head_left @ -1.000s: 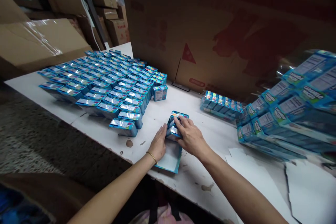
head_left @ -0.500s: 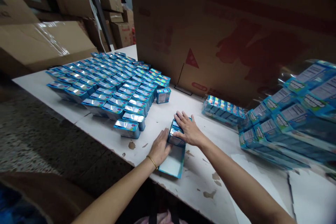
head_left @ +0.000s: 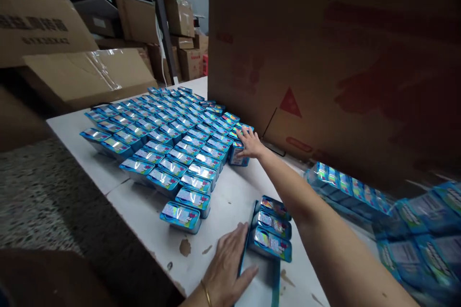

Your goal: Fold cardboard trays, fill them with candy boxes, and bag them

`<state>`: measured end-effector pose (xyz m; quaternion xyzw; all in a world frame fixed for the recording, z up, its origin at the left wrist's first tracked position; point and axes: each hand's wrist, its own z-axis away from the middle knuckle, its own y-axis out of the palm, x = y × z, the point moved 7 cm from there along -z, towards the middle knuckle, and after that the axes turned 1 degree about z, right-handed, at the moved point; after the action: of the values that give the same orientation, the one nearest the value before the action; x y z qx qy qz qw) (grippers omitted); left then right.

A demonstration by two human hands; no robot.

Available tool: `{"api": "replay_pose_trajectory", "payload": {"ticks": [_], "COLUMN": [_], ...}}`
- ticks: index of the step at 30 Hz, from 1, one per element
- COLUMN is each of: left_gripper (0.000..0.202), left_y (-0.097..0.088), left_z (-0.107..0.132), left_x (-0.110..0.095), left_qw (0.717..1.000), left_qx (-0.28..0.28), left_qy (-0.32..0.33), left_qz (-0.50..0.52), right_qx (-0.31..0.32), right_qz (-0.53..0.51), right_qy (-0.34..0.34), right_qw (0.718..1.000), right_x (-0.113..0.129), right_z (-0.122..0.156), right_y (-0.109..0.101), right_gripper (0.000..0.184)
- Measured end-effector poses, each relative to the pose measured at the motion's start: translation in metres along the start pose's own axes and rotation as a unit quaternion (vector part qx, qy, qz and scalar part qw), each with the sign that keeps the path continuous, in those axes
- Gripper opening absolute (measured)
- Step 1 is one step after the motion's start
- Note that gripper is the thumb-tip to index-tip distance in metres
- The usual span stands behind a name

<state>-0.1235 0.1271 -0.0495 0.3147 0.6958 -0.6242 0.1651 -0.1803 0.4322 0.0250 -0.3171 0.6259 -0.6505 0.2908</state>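
Observation:
At the table's front, my left hand (head_left: 232, 264) holds the left wall of a shallow blue tray (head_left: 275, 288), fingers outside and thumb over the inside. Three small blue packs (head_left: 272, 243) with shiny printed tops sit in a row at the tray's far end; its near end shows a pale bare bottom. My right hand (head_left: 249, 143) reaches far forward with fingers spread, over the right edge of a large group of similar packs (head_left: 173, 156). Just under its fingers stands one pack (head_left: 237, 157); whether they touch it is unclear.
A big brown carton (head_left: 273, 67) walls off the back of the white table (head_left: 144, 211). Along its foot lies a wrapped row of blue packs (head_left: 345, 189), with stacked wrapped packs (head_left: 425, 230) at right. More cartons (head_left: 90, 74) are piled behind on the left.
My right hand has left the packs in the tray and moved forward to the group's edge. My left hand stays at the tray's left wall. The view has shifted, bringing the tray lower.

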Motion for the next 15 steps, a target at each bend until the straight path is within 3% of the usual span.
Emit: {"api": "replay_pose_trajectory", "payload": {"ticks": [6, 12, 15], "left_gripper": [0.073, 0.073, 0.072], "left_y": [-0.002, -0.003, -0.003], "left_z": [-0.002, -0.002, -0.002], "left_x": [-0.004, -0.005, -0.004], "left_qw": [1.0, 1.0, 1.0], "left_qx": [0.013, 0.015, 0.009], "left_qy": [0.003, 0.008, 0.008], "left_qz": [0.003, 0.015, 0.02], "right_qx": [-0.098, -0.128, -0.131], "right_qz": [0.059, 0.062, 0.065], "right_qy": [-0.033, -0.03, -0.028], "right_qw": [0.993, 0.989, 0.989], "right_x": [0.017, 0.026, 0.028], "right_z": [0.02, 0.024, 0.021], "right_y": [-0.003, -0.013, -0.014], "right_gripper": [0.081, 0.083, 0.074]}}
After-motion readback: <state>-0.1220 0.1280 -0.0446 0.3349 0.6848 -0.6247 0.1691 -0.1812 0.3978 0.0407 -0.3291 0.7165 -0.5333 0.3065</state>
